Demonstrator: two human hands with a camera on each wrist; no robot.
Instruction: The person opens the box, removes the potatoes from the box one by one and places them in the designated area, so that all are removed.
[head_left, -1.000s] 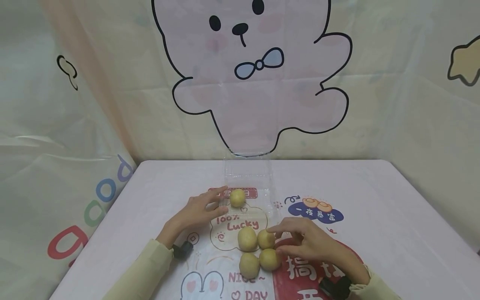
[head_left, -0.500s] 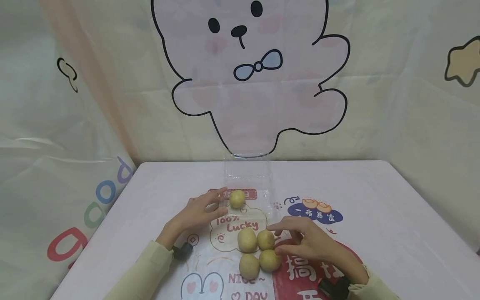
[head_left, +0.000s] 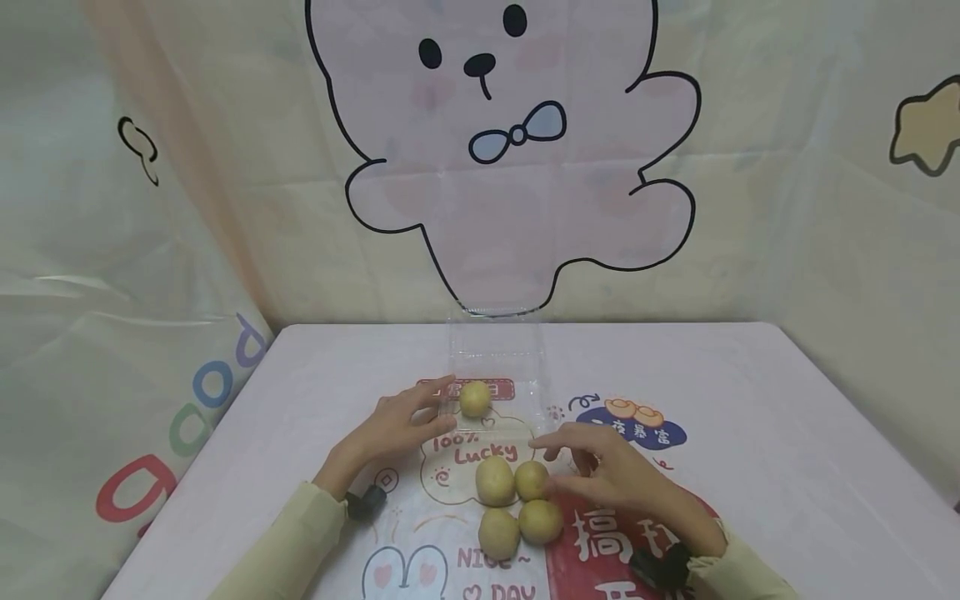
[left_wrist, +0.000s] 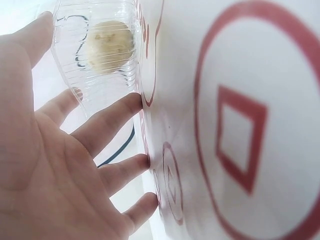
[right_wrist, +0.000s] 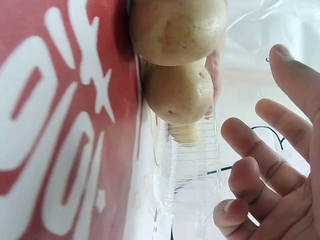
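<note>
A clear plastic clamshell box, lid folded back, lies in the middle of the table with one small potato inside. My left hand is at the box's left side with its fingers spread. In the left wrist view a fingertip sits right at the box's edge, and the potato shows through the ribbed wall. Several potatoes lie grouped in front of the box. My right hand hovers at their right, fingers loosely bent and nothing in them. The right wrist view shows it apart from the nearest potato.
The white table carries a printed cover with red and blue designs. Its back edge meets a hanging cloth with a cartoon bear. Another cloth hangs along the left side.
My right hand has risen slightly from the potatoes towards the box, its thumb and forefinger coming off their right side. The left hand has stayed in place.
</note>
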